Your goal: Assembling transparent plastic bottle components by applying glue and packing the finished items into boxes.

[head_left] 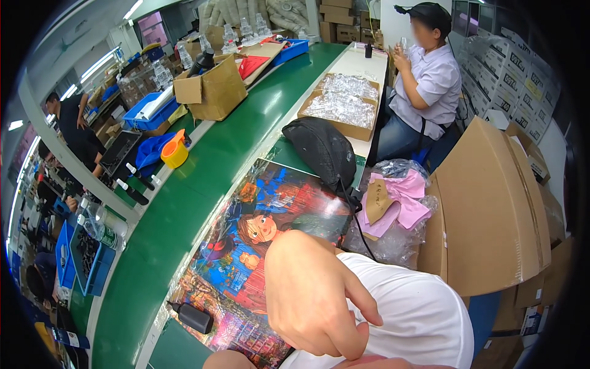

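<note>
Hand (316, 298) with bent fingers before a colourful printed sheet (246, 258)

Head view: its back faces up, and I cannot tell which hand it is or whether it grips anything; skin at the lower edge is too cropped to read. Partly hidden behind it, the sheet lies on the green bench (144, 270). A black bottle (195, 318) lies at the sheet's near left, a black bag (319, 154) at its far end, pink cloth (405, 200) to the right; beyond sits a co-worker (427, 86)
</note>
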The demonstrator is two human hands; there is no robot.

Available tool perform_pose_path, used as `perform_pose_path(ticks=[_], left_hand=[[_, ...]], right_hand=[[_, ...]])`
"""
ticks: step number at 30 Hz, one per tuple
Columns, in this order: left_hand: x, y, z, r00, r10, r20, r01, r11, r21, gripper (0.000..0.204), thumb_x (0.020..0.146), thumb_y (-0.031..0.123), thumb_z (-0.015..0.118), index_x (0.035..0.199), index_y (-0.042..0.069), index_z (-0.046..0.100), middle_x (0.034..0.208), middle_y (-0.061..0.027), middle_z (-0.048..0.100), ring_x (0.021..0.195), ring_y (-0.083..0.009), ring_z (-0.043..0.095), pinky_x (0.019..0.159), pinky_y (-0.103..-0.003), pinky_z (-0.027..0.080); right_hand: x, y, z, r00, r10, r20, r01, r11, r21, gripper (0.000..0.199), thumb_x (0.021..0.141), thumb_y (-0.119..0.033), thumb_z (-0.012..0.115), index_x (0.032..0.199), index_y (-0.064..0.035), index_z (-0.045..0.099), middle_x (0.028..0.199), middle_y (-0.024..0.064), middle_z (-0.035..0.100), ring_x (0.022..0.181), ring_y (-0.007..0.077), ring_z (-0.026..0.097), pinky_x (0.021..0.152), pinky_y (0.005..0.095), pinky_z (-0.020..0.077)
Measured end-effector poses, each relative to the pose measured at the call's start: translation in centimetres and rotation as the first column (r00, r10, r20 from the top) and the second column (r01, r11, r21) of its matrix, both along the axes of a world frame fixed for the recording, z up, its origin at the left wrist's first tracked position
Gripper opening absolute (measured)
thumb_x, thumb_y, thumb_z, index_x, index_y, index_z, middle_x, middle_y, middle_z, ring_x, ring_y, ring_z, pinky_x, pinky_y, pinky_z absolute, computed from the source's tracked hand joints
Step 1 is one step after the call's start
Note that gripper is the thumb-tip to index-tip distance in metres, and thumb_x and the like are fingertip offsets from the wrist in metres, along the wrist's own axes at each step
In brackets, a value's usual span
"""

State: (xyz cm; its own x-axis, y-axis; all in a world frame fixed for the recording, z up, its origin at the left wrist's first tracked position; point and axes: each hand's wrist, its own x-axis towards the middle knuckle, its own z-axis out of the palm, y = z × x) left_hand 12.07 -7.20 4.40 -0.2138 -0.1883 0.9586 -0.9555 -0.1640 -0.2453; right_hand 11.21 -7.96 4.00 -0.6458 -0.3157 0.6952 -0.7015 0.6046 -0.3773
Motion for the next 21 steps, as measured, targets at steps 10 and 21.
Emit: perform_pose_path(ticks=[10,21], left_hand=[[0.23,-0.26,-0.06,0.996,0.035,-0.076,-0.037,0.999,-0.031,0.019,0.086,0.017,0.055,0.073,0.003,0.052,0.071,-0.0064,0.051,0.063,-0.0167,0.052,0.055,-0.033,0.041],[0.35,-0.33,0.19,0.984,0.07,-0.165,-0.084,0.993,-0.08,0.019,0.086,0.016,0.054,0.073,0.003,0.052,0.071,-0.0072,0.051,0.062,-0.017,0.052,0.054,-0.034,0.04]], right_hand=[[0.51,0.41,-0.03,0.981,-0.125,0.148,0.117,0.991,0.06,0.025,0.084,-0.028,0.063,0.071,-0.0115,0.049,0.06,0.0004,0.049,0.054,0.0213,0.053,0.046,0.0348,0.0408],[-0.04,-0.11,-0.08,1.0,0.001,-0.011,-0.001,1.0,0.001,0.025,0.088,-0.021,0.059,0.071,-0.0067,0.047,0.061,0.0076,0.046,0.056,0.0287,0.048,0.051,0.0387,0.0373]])
